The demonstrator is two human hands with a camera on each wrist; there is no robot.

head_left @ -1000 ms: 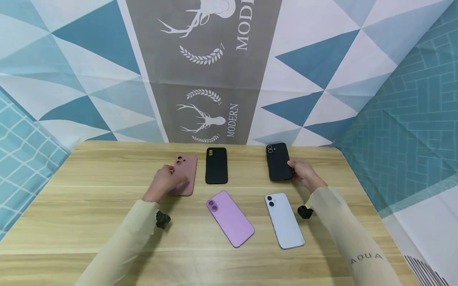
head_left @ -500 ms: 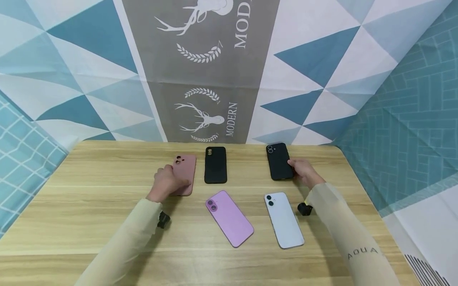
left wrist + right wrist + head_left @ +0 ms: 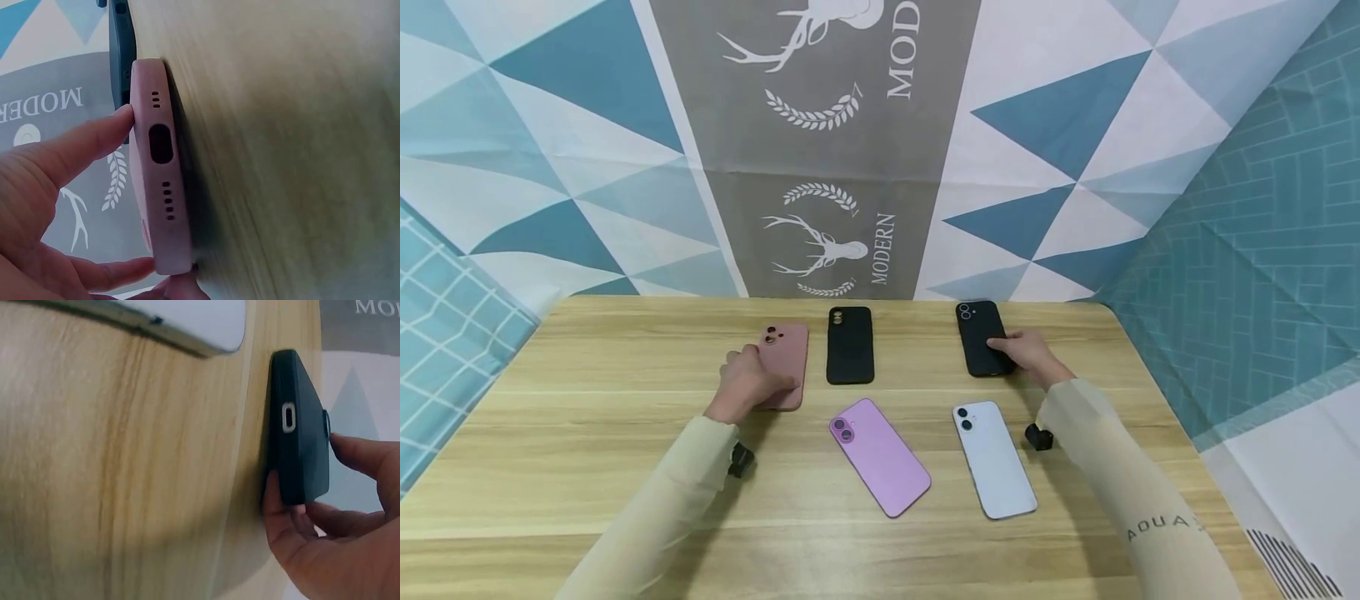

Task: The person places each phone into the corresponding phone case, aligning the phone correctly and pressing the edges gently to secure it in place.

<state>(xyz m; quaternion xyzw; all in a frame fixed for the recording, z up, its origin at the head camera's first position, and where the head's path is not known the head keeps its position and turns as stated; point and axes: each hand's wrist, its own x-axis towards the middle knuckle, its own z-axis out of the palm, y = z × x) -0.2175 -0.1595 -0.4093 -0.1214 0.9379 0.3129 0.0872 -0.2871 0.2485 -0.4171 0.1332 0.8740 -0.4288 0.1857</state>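
Note:
At the back left of the table, my left hand [image 3: 749, 383] holds a pink phone case [image 3: 790, 354] by its left edge. In the left wrist view, the thumb presses the back of the case [image 3: 161, 231] while other fingers reach its side and underside. My right hand [image 3: 1028, 354] grips a black phone case [image 3: 977, 333], with camera lenses showing, at the back right. The right wrist view has the thumb on the back of this black case [image 3: 309, 450] and fingertips under its edge. A second black phone case [image 3: 850, 350] lies right of the pink one, untouched.
Nearer on the wooden table [image 3: 587, 475] lie a purple phone [image 3: 880, 457], set diagonally, and a white phone [image 3: 996, 462] to its right. A patterned cloth [image 3: 820, 150] rises behind the table's back edge.
My left thumb has come down onto the pink case. My right thumb has slid left, further over the back of the black case. The head view has shifted slightly.

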